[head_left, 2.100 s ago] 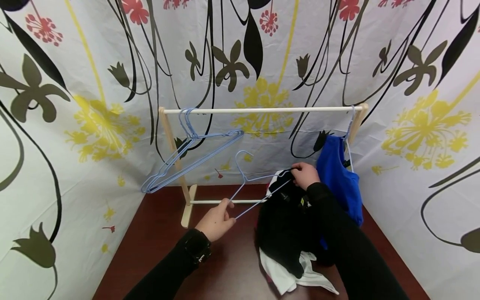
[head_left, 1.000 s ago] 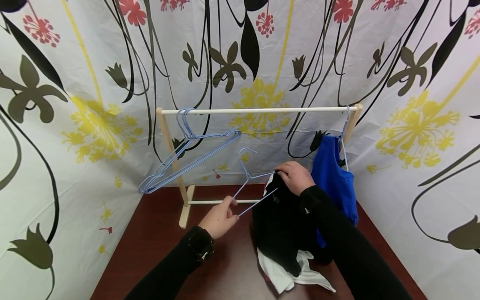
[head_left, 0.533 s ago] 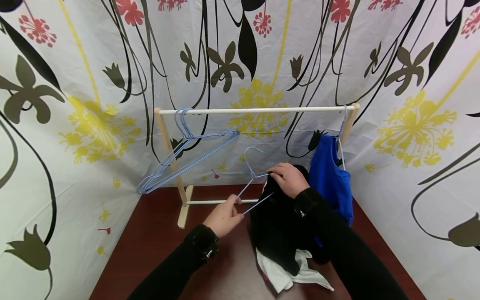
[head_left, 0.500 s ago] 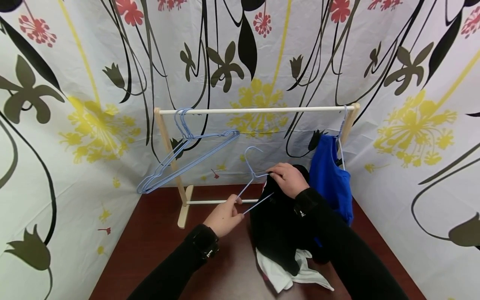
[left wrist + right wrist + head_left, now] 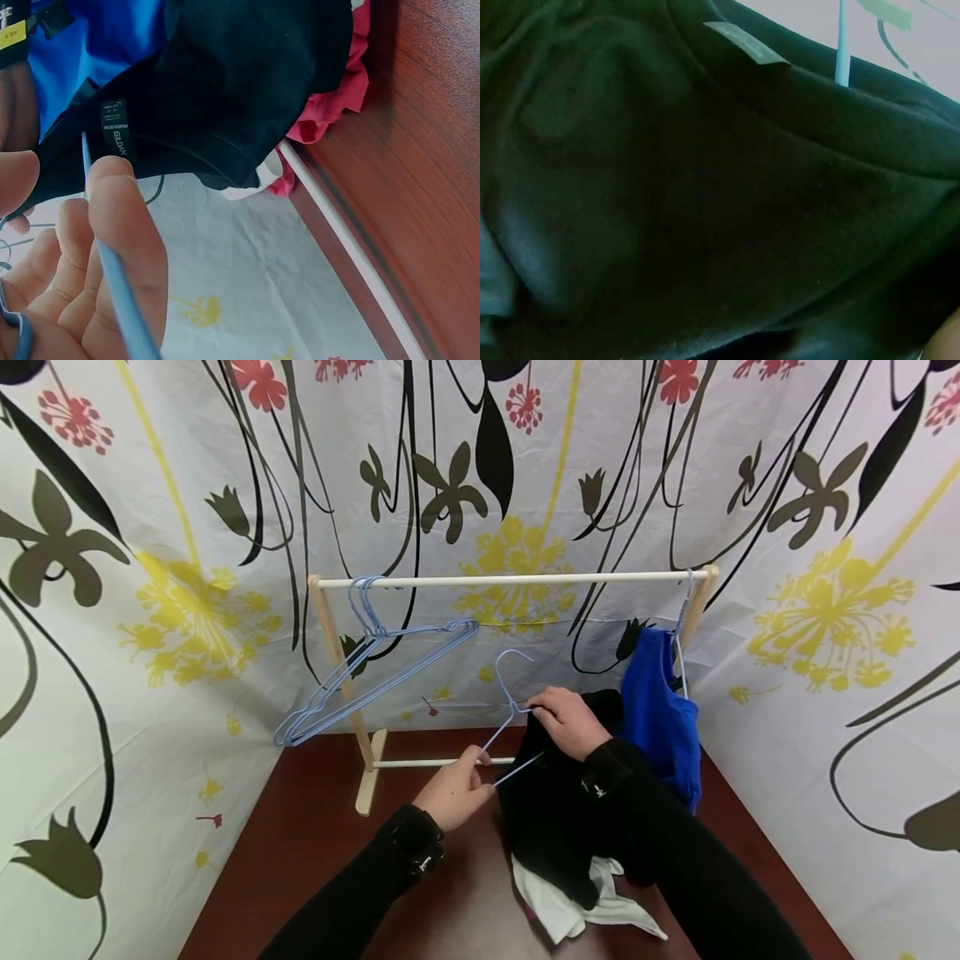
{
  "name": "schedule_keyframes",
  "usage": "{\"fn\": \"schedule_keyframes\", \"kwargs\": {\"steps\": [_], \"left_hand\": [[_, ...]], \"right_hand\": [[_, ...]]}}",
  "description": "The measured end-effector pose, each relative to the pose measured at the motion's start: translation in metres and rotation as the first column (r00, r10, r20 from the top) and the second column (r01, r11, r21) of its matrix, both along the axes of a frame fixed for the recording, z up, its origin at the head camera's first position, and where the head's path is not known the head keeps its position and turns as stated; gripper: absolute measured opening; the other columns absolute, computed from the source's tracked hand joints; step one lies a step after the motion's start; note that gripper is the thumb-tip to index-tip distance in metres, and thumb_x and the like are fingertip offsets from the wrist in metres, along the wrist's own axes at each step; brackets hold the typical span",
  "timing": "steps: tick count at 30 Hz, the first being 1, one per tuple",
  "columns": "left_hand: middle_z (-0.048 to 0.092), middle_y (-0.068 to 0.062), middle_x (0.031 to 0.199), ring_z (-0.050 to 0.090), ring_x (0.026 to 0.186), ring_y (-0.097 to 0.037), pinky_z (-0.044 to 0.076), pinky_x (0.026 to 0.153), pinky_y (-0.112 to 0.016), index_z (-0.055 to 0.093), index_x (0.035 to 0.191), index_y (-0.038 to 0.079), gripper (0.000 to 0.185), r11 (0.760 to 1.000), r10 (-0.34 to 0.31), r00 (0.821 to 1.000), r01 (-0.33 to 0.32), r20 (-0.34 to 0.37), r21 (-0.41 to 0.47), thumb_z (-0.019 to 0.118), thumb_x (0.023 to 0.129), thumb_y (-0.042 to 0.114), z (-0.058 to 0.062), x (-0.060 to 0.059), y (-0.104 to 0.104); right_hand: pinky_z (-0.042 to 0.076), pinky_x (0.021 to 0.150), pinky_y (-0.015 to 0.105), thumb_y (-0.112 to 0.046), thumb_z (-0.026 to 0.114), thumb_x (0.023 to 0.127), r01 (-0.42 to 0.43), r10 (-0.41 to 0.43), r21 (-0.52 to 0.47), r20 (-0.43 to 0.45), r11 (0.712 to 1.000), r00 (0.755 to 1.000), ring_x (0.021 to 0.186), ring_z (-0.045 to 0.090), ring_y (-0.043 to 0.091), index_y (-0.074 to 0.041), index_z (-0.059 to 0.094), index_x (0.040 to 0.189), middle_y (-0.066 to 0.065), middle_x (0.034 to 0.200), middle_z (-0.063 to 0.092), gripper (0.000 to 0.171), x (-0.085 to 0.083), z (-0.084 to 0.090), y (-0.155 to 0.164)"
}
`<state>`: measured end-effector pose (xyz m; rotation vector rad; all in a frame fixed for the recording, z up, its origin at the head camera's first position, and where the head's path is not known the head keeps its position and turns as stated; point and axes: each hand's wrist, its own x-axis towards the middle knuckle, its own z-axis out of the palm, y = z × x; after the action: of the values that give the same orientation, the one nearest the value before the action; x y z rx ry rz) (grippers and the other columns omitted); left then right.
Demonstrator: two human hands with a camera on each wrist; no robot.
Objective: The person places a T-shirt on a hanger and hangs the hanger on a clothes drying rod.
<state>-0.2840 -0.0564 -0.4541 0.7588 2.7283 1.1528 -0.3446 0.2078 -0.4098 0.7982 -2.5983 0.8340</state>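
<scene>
My left hand (image 5: 455,787) pinches the left end of a light blue wire hanger (image 5: 513,700), its hook pointing up. The hanger's other end runs into the neck opening of a black T-shirt (image 5: 551,818) and is hidden there. My right hand (image 5: 567,724) grips the shirt's collar against the hanger's upper arm, close to the hook's base. In the left wrist view, the lower wire enters the collar beside the neck label (image 5: 116,129). The right wrist view is mostly filled by the black fabric (image 5: 630,187), with the wire (image 5: 843,52) passing behind the collar edge.
A wooden rack (image 5: 517,581) stands at the back of the dark red table (image 5: 330,868). Several empty blue hangers (image 5: 378,635) hang at its left, and a blue garment (image 5: 660,718) at its right. White cloth (image 5: 551,897) and pinkish-red cloth (image 5: 337,109) lie beneath the black shirt.
The left hand and hanger have moved right. The right hand has drawn the shirt's collar left along the hanger, from its far end to near the hook, covering more wire.
</scene>
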Motion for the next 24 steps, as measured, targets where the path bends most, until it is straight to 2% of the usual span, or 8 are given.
{"fn": "schedule_keyframes", "kwargs": {"steps": [4, 6, 11, 19, 24], "left_hand": [[0.058, 0.002, 0.073, 0.052, 0.055, -0.014, 0.044, 0.055, -0.031, 0.049, 0.129, 0.018, 0.036, 1.000, -0.003, 1.000, 0.004, 0.010, -0.011, 0.066, 0.098, 0.024, 0.004, 0.001, 0.004], [0.059, 0.002, 0.074, 0.053, 0.055, -0.014, 0.044, 0.055, -0.032, 0.049, 0.131, 0.018, 0.036, 1.000, -0.008, 1.000, 0.008, 0.015, -0.020, 0.066, 0.099, 0.024, 0.006, 0.002, 0.007], [0.059, 0.002, 0.075, 0.054, 0.057, -0.014, 0.044, 0.056, -0.031, 0.049, 0.132, 0.017, 0.037, 0.999, -0.030, 0.999, 0.031, 0.026, -0.021, 0.065, 0.099, 0.022, 0.006, 0.004, 0.014], [0.061, 0.004, 0.081, 0.055, 0.061, -0.012, 0.046, 0.060, -0.031, 0.048, 0.135, 0.016, 0.040, 0.998, -0.050, 0.998, 0.051, 0.033, -0.022, 0.066, 0.099, 0.022, 0.006, 0.006, 0.015], [0.063, 0.008, 0.090, 0.059, 0.069, -0.009, 0.049, 0.067, -0.032, 0.048, 0.137, 0.017, 0.041, 0.997, -0.070, 0.997, 0.071, 0.019, -0.026, 0.063, 0.101, 0.031, 0.010, 0.005, 0.009]], "right_hand": [[0.037, 0.092, 0.046, -0.027, 0.053, 0.107, -0.012, 0.013, 0.005, -0.046, 1.000, 0.999, 0.094, 0.054, 0.020, -0.017, 0.070, 0.102, -0.002, 0.098, 0.061, 0.020, 0.004, 0.000, -0.006], [0.033, 0.089, 0.046, -0.033, 0.054, 0.106, 0.003, -0.002, 0.025, -0.064, 1.000, 0.998, 0.086, 0.050, 0.019, -0.019, 0.063, 0.090, -0.003, 0.091, 0.056, 0.023, 0.008, 0.001, -0.011], [0.029, 0.082, 0.045, -0.028, 0.053, 0.106, 0.051, -0.047, 0.049, -0.084, 0.997, 0.995, 0.073, 0.043, 0.018, -0.020, 0.047, 0.074, -0.003, 0.075, 0.045, 0.033, 0.012, 0.002, -0.019], [0.037, 0.080, 0.046, -0.019, 0.047, 0.106, 0.063, -0.053, 0.086, -0.114, 0.994, 0.992, 0.069, 0.046, 0.018, -0.019, 0.044, 0.070, -0.003, 0.068, 0.040, 0.036, 0.014, 0.002, -0.020], [0.041, 0.081, 0.048, -0.017, 0.048, 0.105, 0.063, -0.048, 0.091, -0.153, 0.994, 0.987, 0.071, 0.051, 0.019, -0.019, 0.047, 0.072, -0.004, 0.069, 0.044, 0.033, 0.012, 0.002, -0.016]]}}
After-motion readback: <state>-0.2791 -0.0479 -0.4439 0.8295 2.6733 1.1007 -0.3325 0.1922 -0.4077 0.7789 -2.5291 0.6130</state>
